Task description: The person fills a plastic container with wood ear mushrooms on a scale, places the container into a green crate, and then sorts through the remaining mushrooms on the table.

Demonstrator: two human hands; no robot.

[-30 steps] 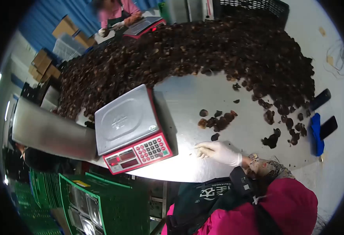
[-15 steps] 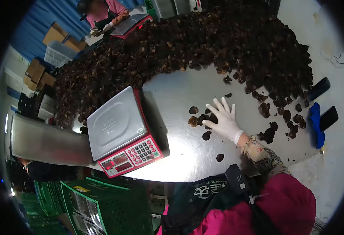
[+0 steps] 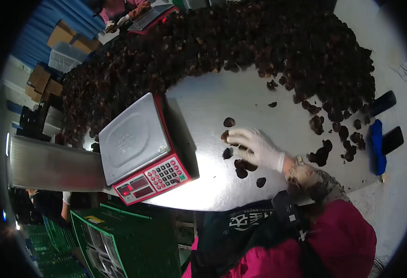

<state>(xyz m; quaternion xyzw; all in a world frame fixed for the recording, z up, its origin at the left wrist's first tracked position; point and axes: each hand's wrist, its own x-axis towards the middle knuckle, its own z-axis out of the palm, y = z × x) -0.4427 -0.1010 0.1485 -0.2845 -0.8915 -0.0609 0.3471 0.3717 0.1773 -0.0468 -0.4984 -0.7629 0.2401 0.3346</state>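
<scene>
My right hand (image 3: 255, 149), in a white glove, lies palm down on the steel table (image 3: 212, 111) with fingers pointing left, cupped over a few dark dried mushroom pieces. More loose pieces (image 3: 241, 173) lie just in front of the hand, and one (image 3: 229, 122) sits behind it. A huge heap of the same dark mushrooms (image 3: 240, 41) covers the back of the table. A red-and-grey weighing scale (image 3: 134, 139) with a bare pan stands left of the hand. My left hand is out of sight.
A blue cloth (image 3: 377, 148) and two black phones (image 3: 383, 103) lie at the right edge. Green crates (image 3: 120, 241) stand below the table front. Another person (image 3: 120, 7) works at a second scale (image 3: 150, 18) at the far end, near cardboard boxes (image 3: 59, 34).
My right hand reached out from the table's front edge to the small cluster of pieces, then drew back and leftward over them; the pieces have spread toward the front.
</scene>
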